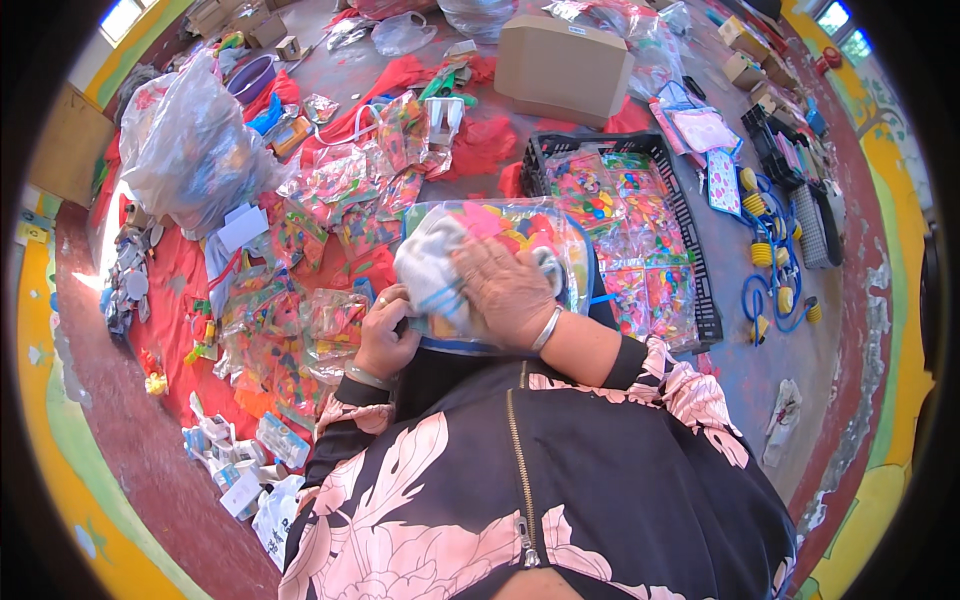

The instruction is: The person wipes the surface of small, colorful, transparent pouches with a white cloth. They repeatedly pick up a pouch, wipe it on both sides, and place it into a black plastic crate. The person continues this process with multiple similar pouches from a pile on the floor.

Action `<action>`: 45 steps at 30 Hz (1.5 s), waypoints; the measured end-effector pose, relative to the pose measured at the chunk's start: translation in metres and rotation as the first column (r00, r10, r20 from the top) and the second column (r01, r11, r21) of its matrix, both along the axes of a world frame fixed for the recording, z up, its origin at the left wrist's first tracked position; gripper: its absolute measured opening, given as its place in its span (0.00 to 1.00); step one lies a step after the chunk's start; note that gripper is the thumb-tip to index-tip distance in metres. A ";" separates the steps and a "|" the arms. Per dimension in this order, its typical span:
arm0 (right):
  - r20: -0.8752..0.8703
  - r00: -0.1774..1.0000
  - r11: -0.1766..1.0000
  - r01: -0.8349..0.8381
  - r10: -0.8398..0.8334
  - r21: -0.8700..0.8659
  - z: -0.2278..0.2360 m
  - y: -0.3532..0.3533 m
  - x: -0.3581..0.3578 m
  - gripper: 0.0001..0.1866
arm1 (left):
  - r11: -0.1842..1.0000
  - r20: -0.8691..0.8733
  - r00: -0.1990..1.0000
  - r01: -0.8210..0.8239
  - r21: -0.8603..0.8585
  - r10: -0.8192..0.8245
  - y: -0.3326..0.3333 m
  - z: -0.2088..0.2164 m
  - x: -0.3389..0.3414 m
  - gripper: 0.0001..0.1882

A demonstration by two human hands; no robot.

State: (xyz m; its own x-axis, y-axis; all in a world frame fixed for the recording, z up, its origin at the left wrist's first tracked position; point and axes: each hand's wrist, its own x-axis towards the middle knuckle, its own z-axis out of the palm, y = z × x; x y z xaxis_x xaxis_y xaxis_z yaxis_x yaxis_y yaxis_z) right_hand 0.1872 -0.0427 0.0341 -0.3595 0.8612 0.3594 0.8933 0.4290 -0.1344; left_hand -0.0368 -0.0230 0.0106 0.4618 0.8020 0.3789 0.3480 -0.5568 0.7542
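Observation:
A clear plastic zip bag [575, 235] with dark blue edging lies in front of me, brightly coloured pieces showing through it. My right hand [505, 290] presses a bunched white cloth [428, 262] with blue stripes onto its top. The fingers of that hand are close together over the cloth, which pokes out on both sides. At the bag's near left corner, my left hand [388, 335] is closed with curled fingers round the edge. Its fingertips are partly hidden.
Right of the bag stands a black crate [708, 300] full of packets of small colourful pieces. More packets [270, 345] pile up on the left over red cloth. Beyond are a large filled plastic sack [195, 150] and a cardboard box [560, 70]. Blue ropes with yellow parts [765, 260] lie at right.

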 end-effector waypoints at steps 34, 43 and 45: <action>-0.718 0.596 0.796 -0.206 -0.359 -0.569 0.018 0.057 0.146 0.12 | 1.000 0.085 0.996 -0.003 0.001 0.003 -0.003 -0.007 0.003 0.10; -0.547 0.823 0.848 -0.176 -0.152 -0.500 0.023 0.072 0.128 0.07 | 1.000 0.067 0.998 -0.019 -0.007 0.020 -0.002 -0.006 0.006 0.08; -0.489 0.872 0.977 -0.104 0.000 -0.186 0.027 0.062 0.128 0.07 | 1.000 0.071 0.997 -0.025 -0.004 0.025 -0.003 -0.006 0.008 0.08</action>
State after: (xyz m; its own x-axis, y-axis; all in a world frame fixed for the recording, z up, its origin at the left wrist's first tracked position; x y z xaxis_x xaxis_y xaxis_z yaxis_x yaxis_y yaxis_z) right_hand 0.3157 0.0197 0.0609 -0.2315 0.9180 0.3221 0.6702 0.3904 -0.6311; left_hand -0.0292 -0.0261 0.0048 0.4138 0.8142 0.4073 0.3073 -0.5460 0.7794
